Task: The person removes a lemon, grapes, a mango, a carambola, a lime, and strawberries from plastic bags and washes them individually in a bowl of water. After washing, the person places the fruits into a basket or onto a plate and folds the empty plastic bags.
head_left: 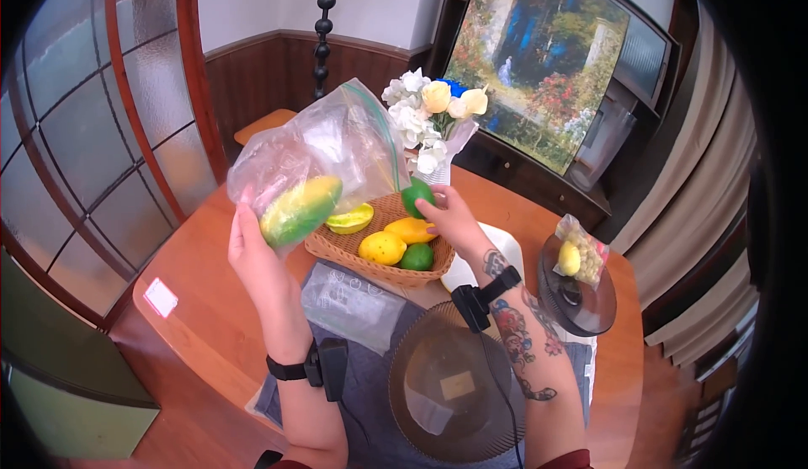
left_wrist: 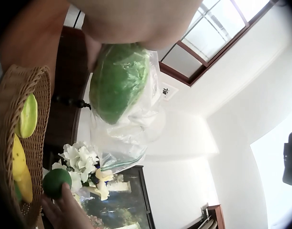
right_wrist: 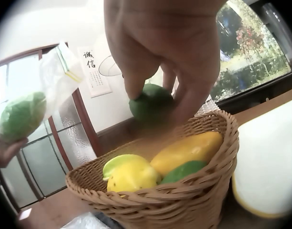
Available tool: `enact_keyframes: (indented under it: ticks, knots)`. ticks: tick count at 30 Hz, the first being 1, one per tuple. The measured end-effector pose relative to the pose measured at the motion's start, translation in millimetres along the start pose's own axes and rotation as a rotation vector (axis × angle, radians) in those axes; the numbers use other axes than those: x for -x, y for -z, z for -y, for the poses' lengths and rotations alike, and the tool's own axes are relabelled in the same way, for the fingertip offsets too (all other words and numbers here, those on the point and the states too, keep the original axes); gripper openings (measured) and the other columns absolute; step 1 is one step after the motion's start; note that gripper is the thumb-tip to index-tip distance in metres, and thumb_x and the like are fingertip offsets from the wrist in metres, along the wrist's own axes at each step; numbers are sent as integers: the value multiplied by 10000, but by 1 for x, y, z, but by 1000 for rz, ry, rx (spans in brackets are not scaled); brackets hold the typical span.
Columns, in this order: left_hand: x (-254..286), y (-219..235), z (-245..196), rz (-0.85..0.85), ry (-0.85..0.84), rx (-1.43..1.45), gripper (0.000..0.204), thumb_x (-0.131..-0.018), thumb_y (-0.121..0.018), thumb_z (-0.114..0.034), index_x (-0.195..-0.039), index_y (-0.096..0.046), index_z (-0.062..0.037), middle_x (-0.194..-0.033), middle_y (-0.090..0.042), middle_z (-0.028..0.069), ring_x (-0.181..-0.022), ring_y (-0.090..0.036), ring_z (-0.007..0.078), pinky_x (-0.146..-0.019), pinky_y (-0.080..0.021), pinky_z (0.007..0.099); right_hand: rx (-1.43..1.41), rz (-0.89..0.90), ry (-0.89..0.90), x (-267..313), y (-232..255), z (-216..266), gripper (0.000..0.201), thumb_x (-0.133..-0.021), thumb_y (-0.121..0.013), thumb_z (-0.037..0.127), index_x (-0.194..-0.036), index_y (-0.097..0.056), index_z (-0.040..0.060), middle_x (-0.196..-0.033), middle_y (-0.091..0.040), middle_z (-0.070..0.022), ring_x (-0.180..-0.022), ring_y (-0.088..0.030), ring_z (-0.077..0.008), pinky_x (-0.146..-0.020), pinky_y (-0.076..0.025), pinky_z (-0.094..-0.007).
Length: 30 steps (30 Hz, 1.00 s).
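Note:
My left hand point(head_left: 259, 254) grips a clear zip bag point(head_left: 337, 153) by its lower end, around a large green-and-yellow mango point(head_left: 305, 208) inside it. The bag is raised left of a wicker basket point(head_left: 383, 275), its zip edge slanting toward the right. A small round green lime point(right_wrist: 152, 105) is pinched in the fingers of my right hand point(head_left: 459, 219), over the basket's back part. Below it in the basket lie a yellow-green star fruit point(head_left: 349, 218), a round yellow fruit point(head_left: 381, 248), an orange-yellow mango point(right_wrist: 189, 150) and another green fruit point(head_left: 417, 257).
A flat clear bag point(head_left: 349, 305) lies before the basket, beside a large glass plate point(head_left: 446, 393). White flowers point(head_left: 412, 119) stand behind the basket. Right of it are a white tray point(head_left: 497, 254) and a dark round dish point(head_left: 581, 309) with a bagged yellow fruit.

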<state>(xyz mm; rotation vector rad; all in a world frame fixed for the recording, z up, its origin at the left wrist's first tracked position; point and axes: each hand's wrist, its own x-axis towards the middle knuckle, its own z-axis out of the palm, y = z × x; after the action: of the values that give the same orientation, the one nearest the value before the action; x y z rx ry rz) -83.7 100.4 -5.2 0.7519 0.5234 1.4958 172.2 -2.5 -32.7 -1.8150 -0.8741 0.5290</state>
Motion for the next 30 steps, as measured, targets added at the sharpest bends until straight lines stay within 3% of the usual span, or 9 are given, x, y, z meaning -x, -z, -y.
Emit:
enact_keyframes:
  ticks: [3,8,12,16,18,22,25,27,30]
  knots:
    - [4,-5,-1,16,65,-13,418,-1062,-436,-279,-1348,-546,5,-1228,-640,144,-1055,-671,227,-806,-612,366,96,13,24,-5,-9,-10,536,-936,-654,215,-1387,-457,3,-1284,-607,-165,-1151,-597,-234,-868,-519,-319]
    - [5,-7,2,70,77,11,415,-1061,-440,-273,-1338,-551,15,-1205,-655,144,-1046,-672,210,-816,-598,338,-432,-211,366,26,-13,40,266,-996,-532,104,-1242,-580,17,-1100,-650,-76,-1008,-598,-130,-867,-480,-256]
    - [2,-4,6,131,42,-79,420,-1059,-447,-264,-1326,-553,42,-1153,-683,143,-1033,-669,183,-831,-564,298,-360,-60,538,52,-1,76,219,-1013,-510,110,-1186,-612,21,-1040,-653,-37,-948,-591,-98,-851,-474,-242]
    - [5,-7,4,175,90,-96,423,-1060,-448,-262,-1317,-556,57,-1110,-700,143,-986,-675,168,-826,-549,286,-581,65,306,70,6,97,230,-1007,-538,124,-1194,-618,15,-1029,-659,-27,-876,-598,-93,-801,-494,-247]
    - [12,-14,-8,277,181,-98,416,-1060,-457,-260,-1296,-575,61,-1061,-714,139,-938,-679,154,-812,-545,279,-392,318,125,72,19,97,289,-992,-591,183,-1233,-621,28,-1015,-675,-20,-814,-619,-106,-751,-514,-262]
    - [16,-19,0,398,164,-147,412,-1057,-473,-259,-1276,-589,70,-1019,-723,131,-892,-674,132,-786,-540,267,-99,372,150,80,28,97,374,-965,-645,265,-1268,-619,47,-979,-683,-5,-775,-632,-114,-716,-519,-258]
    - [18,-21,6,499,172,-205,415,-1058,-467,-277,-1292,-583,45,-1027,-727,132,-903,-679,142,-775,-543,260,197,382,190,77,26,86,432,-937,-684,295,-1282,-609,47,-1007,-679,-24,-857,-638,-127,-782,-522,-277]
    - [18,-22,8,482,144,-224,415,-1056,-479,-285,-1278,-595,47,-1039,-722,123,-869,-670,118,-753,-536,243,363,319,434,75,22,74,429,-925,-711,266,-1292,-612,67,-1086,-673,-38,-977,-629,-136,-880,-505,-293]
    - [16,-19,13,430,110,-195,415,-1057,-481,-292,-1272,-601,41,-1028,-714,100,-858,-666,108,-726,-532,235,121,465,415,83,16,78,455,-910,-729,264,-1301,-607,66,-1113,-670,-65,-1039,-623,-161,-926,-491,-314]
